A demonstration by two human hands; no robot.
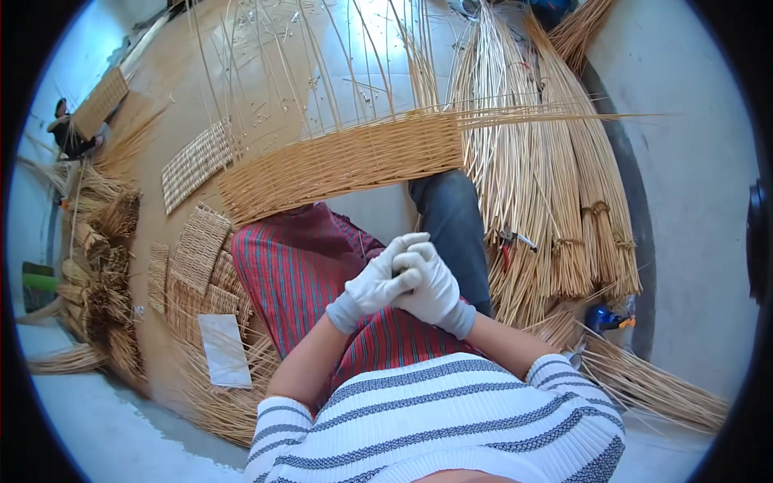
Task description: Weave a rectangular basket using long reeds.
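My left hand [375, 283] and my right hand [435, 286], both in white work gloves with grey cuffs, are clasped together above my lap. Their fingers are closed and interlocked, each hand gripping the other. Whether anything small lies between the palms is hidden. Just beyond them, a long woven wicker panel [342, 165] rests across my knees, one end on the red striped cloth [294, 258] and the other on my dark trouser leg [451, 217]. Neither hand touches it. Long unwoven stakes rise from its far edge, and loose strands stick out at its right end.
Long bundles of pale wicker rods [555, 209] lie at my right, with red-handled pruners [509, 245] on them. Finished woven panels [197, 245] and a white sheet [224, 350] lie at left. More bundles [105, 282] line the left wall. A co-worker [72, 133] sits far left.
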